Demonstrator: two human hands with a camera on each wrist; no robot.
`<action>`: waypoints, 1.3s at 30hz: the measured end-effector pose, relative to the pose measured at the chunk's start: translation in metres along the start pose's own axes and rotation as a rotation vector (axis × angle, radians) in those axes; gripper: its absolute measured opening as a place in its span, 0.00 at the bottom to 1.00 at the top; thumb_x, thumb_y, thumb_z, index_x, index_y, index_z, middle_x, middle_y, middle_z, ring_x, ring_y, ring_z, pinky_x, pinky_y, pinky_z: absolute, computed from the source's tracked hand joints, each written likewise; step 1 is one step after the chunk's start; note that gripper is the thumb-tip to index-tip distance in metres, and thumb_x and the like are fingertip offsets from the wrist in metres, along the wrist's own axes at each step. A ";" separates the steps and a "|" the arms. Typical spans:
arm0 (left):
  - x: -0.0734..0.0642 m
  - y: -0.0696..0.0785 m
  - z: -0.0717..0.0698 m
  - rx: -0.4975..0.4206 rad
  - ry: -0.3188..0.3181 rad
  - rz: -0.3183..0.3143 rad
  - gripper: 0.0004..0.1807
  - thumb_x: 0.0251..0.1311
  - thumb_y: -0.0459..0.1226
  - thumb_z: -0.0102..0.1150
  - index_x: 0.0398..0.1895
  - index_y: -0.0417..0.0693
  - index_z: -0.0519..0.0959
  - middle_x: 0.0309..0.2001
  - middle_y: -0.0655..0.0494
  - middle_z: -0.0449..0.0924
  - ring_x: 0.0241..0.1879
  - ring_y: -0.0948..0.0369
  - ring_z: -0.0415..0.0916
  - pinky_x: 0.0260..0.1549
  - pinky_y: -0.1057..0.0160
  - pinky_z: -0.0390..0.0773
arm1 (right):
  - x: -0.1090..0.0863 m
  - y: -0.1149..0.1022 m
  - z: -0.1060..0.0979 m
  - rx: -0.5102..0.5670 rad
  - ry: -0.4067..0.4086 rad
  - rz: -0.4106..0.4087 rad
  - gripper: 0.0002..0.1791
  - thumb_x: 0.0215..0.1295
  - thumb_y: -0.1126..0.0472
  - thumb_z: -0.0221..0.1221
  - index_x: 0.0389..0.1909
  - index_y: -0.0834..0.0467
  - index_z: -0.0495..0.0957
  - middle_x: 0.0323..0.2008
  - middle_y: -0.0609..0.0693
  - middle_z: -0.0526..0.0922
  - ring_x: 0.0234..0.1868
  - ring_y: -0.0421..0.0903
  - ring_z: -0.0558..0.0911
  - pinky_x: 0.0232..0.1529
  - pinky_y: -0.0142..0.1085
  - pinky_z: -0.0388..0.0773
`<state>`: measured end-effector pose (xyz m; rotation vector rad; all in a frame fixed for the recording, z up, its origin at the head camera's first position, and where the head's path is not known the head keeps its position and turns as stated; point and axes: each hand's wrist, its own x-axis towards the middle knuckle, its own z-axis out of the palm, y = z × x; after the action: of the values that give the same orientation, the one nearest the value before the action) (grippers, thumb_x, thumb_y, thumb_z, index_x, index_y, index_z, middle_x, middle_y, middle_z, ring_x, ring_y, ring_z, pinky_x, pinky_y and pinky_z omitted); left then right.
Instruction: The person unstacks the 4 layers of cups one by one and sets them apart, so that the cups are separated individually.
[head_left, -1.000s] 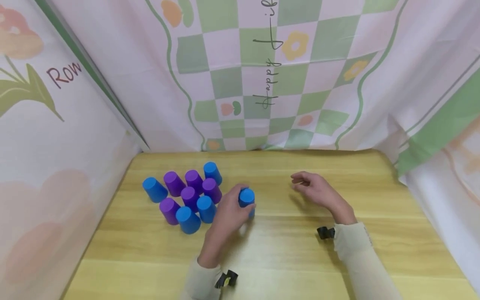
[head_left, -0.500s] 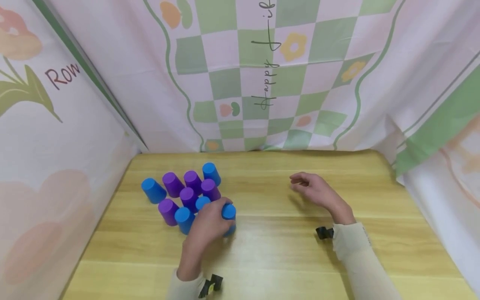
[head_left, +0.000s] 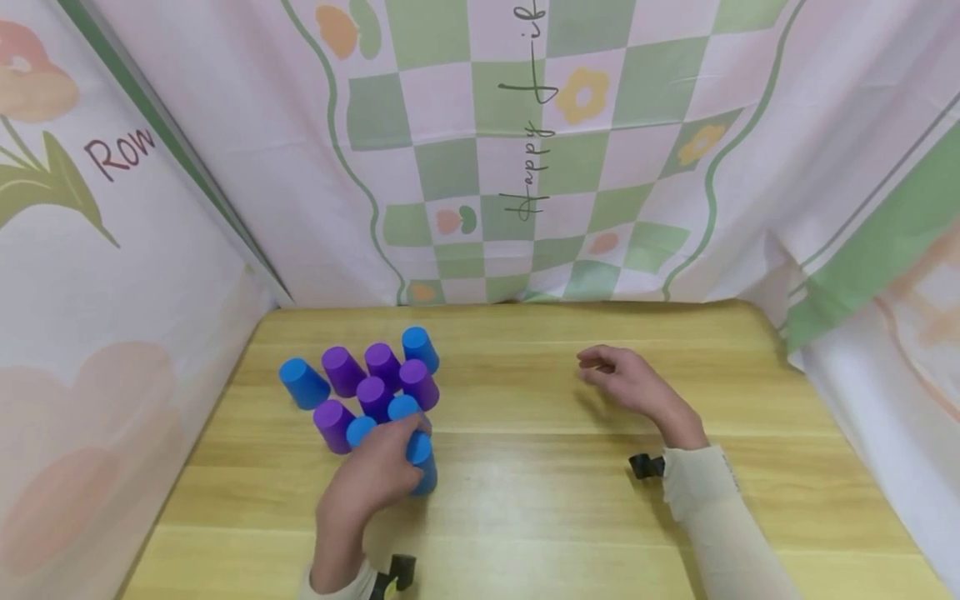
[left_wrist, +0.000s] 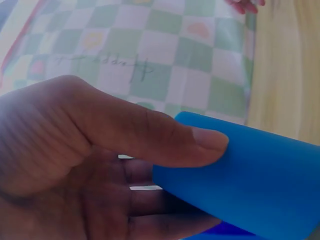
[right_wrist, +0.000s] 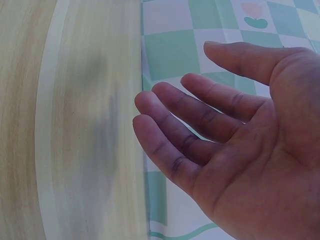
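Observation:
My left hand [head_left: 375, 468] grips an upside-down blue cup [head_left: 423, 463] at the near right of a cup group. In the left wrist view the thumb presses along the side of that blue cup [left_wrist: 250, 180], and the other fingers pass behind it. Just beyond the hand stand two blue cups, one [head_left: 403, 407] partly covered by the fingers and another [head_left: 361, 431] mostly hidden by the knuckles. My right hand [head_left: 626, 379] hovers over the right half of the table, holding nothing. Its fingers are relaxed in the right wrist view, with the palm [right_wrist: 260, 165] showing.
Several purple cups [head_left: 373, 398] stand upside down in the group. One blue cup [head_left: 304, 383] is at its far left and one blue cup [head_left: 420, 348] at its back. The wooden table [head_left: 525, 500] meets a patterned cloth [head_left: 517, 167] behind and cloth walls at both sides.
My left hand has carried the blue cup leftward and nearer to me, to the front of the group. The right hand stays where it was.

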<state>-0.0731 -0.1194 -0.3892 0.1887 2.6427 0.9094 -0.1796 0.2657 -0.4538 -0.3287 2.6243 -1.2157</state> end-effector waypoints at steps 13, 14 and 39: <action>-0.002 -0.014 -0.006 0.074 0.039 -0.108 0.23 0.54 0.25 0.69 0.54 0.46 0.81 0.46 0.51 0.84 0.43 0.51 0.77 0.38 0.51 0.87 | -0.002 -0.002 0.000 0.000 -0.007 -0.003 0.25 0.81 0.56 0.56 0.70 0.67 0.73 0.64 0.66 0.81 0.63 0.62 0.80 0.62 0.57 0.81; -0.002 -0.015 -0.005 0.075 0.042 -0.105 0.23 0.54 0.24 0.69 0.53 0.46 0.81 0.45 0.51 0.84 0.42 0.52 0.77 0.37 0.52 0.86 | -0.002 -0.002 0.000 0.002 -0.007 -0.003 0.25 0.81 0.56 0.56 0.70 0.67 0.73 0.64 0.66 0.80 0.63 0.62 0.80 0.62 0.57 0.81; 0.002 -0.005 0.005 0.139 0.044 -0.153 0.23 0.55 0.21 0.66 0.54 0.43 0.78 0.42 0.51 0.81 0.37 0.53 0.75 0.34 0.58 0.82 | -0.003 -0.004 -0.002 0.011 -0.013 -0.006 0.25 0.81 0.56 0.55 0.70 0.68 0.73 0.62 0.64 0.82 0.63 0.61 0.80 0.62 0.56 0.81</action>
<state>-0.0736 -0.1199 -0.3966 -0.0001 2.7181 0.6891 -0.1765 0.2650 -0.4491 -0.3419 2.6062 -1.2251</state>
